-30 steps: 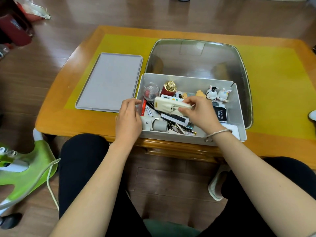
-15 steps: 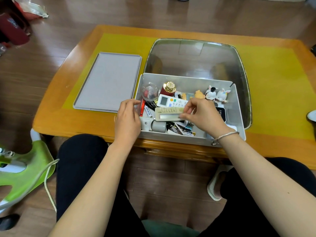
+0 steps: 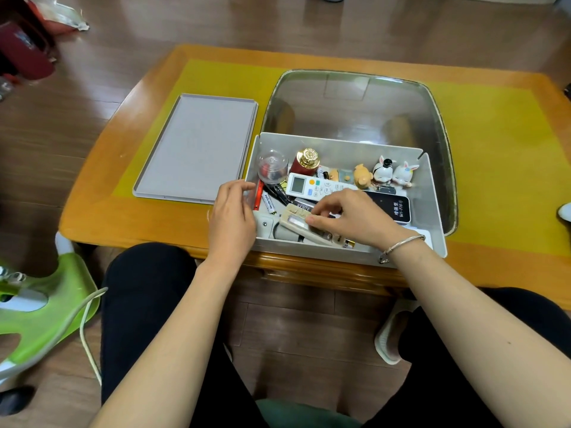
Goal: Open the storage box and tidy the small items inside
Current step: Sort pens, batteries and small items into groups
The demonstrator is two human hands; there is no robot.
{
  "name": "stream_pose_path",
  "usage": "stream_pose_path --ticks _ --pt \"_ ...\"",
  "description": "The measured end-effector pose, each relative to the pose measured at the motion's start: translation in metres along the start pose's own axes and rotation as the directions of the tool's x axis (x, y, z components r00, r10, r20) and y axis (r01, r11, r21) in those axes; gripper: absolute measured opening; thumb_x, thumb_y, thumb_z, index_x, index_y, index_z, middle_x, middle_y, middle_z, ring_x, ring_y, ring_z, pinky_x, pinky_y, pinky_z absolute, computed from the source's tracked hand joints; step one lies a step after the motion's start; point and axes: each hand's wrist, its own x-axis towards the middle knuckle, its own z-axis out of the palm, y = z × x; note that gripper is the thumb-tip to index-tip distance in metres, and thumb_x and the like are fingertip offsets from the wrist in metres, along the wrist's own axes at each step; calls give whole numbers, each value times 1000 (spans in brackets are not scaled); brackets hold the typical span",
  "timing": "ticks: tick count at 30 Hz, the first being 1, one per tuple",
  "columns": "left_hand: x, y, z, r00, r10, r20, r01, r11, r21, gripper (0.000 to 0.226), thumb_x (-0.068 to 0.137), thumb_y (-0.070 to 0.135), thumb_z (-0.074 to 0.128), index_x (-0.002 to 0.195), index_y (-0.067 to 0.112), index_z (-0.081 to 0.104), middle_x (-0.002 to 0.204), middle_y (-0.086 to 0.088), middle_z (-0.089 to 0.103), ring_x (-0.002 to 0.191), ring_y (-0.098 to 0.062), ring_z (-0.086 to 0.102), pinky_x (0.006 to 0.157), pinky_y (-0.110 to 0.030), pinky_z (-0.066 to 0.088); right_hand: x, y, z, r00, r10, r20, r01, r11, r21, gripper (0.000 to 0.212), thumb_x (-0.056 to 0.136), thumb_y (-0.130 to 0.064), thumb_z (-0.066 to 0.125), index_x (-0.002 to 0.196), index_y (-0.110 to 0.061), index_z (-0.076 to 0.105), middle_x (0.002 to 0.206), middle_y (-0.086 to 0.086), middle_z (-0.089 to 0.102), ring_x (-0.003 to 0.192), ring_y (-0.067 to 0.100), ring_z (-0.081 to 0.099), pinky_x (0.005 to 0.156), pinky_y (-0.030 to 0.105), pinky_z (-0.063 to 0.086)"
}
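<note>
The grey storage box [image 3: 431, 196] stands open at the table's near edge, and its flat grey lid [image 3: 197, 149] lies to its left. Inside lie a white remote [image 3: 312, 186], a beige remote [image 3: 301, 225], a black Wi-Fi device [image 3: 397, 208], a red bottle with a gold cap [image 3: 306, 160], a clear dome [image 3: 272, 166], batteries and small animal figurines [image 3: 383, 171]. My right hand [image 3: 355, 219] is inside the box and pinches the beige remote near the front wall. My left hand [image 3: 231, 220] grips the box's left front corner.
The box overlaps a large clear tray [image 3: 355, 100] on the yellow-topped wooden table [image 3: 506, 168]. A green stool [image 3: 40, 313] with a white cord stands on the floor at my left. A slipper [image 3: 387, 338] lies under the table by my right leg.
My right hand has brought the beige remote down from above the white remote toward the box's front wall. The white remote now lies uncovered. My left hand has stayed on the corner.
</note>
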Motion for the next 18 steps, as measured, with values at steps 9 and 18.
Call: stream_pose_path --ticks 9,18 --pt "-1 2 0 1000 -15 5 15 1000 -14 25 98 7 42 117 12 56 125 -5 51 114 -18 51 96 -36 45 16 29 1 955 285 -86 -298 912 -283 53 81 -38 66 128 -20 48 123 9 53 116 31 43 93 43 35" --pt "-1 0 2 1000 -16 9 17 1000 -20 25 97 5 44 118 12 56 125 -5 51 117 -17 50 95 -31 43 13 8 1 1000 -27 10 26 996 84 58 74 -14 76 128 -20 55 104 -6 53 77 4 46 69 10 38"
